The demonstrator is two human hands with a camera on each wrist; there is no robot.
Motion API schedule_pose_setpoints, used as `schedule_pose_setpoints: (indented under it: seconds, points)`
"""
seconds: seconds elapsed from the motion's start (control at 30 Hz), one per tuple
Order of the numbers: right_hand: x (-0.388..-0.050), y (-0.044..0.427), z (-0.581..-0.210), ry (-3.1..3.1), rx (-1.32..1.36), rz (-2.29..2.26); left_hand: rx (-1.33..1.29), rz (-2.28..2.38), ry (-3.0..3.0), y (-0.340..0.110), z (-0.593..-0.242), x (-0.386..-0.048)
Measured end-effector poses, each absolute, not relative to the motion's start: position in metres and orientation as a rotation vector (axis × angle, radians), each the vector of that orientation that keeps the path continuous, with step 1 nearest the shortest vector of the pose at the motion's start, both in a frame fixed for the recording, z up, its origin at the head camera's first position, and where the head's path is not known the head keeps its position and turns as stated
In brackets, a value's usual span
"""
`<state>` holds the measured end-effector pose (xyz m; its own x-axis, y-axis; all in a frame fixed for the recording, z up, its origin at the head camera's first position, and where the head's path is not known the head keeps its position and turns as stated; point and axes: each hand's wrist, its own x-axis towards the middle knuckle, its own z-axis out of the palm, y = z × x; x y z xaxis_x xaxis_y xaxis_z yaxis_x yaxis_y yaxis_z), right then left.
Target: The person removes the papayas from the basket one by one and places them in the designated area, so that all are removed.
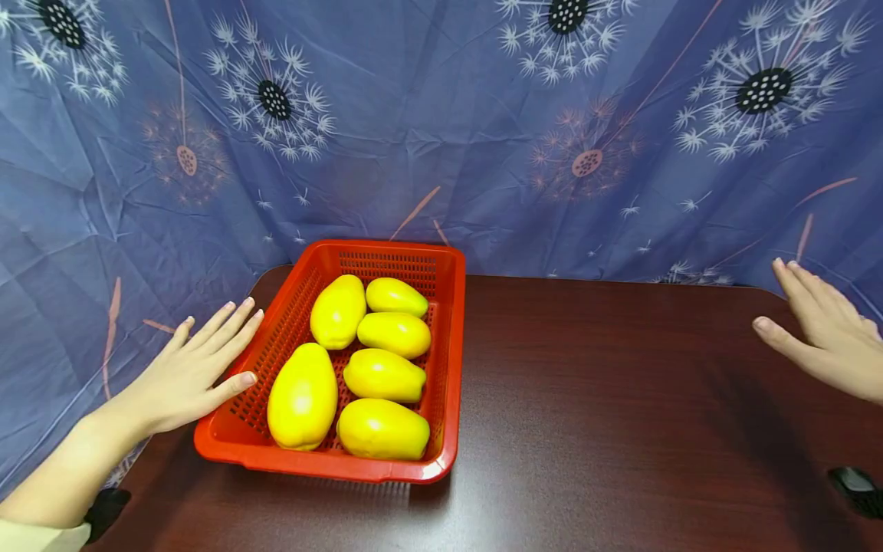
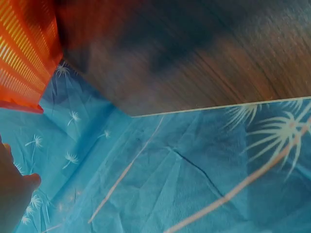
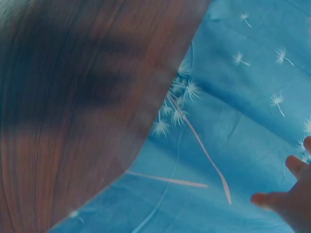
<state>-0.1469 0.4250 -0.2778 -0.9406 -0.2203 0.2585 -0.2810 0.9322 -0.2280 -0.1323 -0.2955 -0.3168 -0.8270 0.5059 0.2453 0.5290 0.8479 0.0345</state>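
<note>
A red plastic basket (image 1: pixel 451 368) with slotted walls stands on the left part of the table, holding several yellow papaya-like fruits (image 1: pixel 302 397) of two sizes. My left hand (image 1: pixel 196 368) is beside the basket's left rim, fingers straight and spread, with nothing in its grasp; whether it touches the rim I cannot tell. Off at the far right, my right hand (image 1: pixel 831 330) is raised over the table's edge, fingers extended and holding nothing. Each wrist view catches only part of its hand, the left (image 2: pixel 14 194) at lower left, the right (image 3: pixel 289 196) at lower right.
The dark brown wooden table (image 1: pixel 586 414) stretches from the basket to the right. Behind it and along its left side hangs a blue cloth (image 1: pixel 414 115) printed with dandelions. A black object (image 1: pixel 855 491) shows at the right frame edge under the right hand.
</note>
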Motion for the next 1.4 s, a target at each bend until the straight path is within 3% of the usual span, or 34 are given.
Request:
schedule_pose_setpoints:
  seconds: [0.3, 0.67, 1.4]
  points:
    - [-0.174, 0.391, -0.271, -2.927, 0.494, 0.857, -0.786, -0.162, -2.880, -0.289, -0.318, -0.131]
    - [-0.214, 0.311, -0.252, -2.995, 0.617, 1.264, -0.733, -0.133, -2.966, -0.269, -0.311, -0.131]
    - [-0.287, 0.180, -0.247, -2.967, 0.929, 1.465, -0.643, -0.182, -2.962, -0.268, -0.318, -0.130]
